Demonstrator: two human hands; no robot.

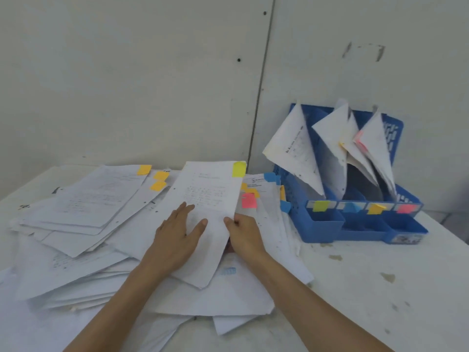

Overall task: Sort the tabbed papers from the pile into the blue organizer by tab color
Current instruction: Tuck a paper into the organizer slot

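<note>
Loose white sheets at the near edge of the table [380,288] are the bottom of a sprawling pile of papers [83,240]. It covers the left half of the top right back to the far edge by the wall [127,85].

On top of the pile, about midway along the table, lies a printed sheet [205,194] with a yellow tab [238,169] at its far right corner. The person's left hand [177,232] rests flat on this sheet, fingers [184,212] straight and close together, thumb spread to the side. The right hand [245,235] pinches the sheet's right edge, thumb on top and the other fingers curled underneath.

Further left, three orange tabs [161,176] stick out from staggered sheets near the far edge. Just right of the held sheet, a pink tab [249,200] and a blue tab [270,177] show among the papers.

The blue organizer [317,232] stands towards the far right corner, close to the wall and right up against the pile's right fringe. Its front rail carries, from left to right, a yellow label [320,206], a blue label [351,207], an orange label [375,208] and a pink label [406,208]. Behind them, folded papers [294,151] stand tilted in the upright slots. Brownish stains [387,277] mark the bare table near the right edge.
</note>
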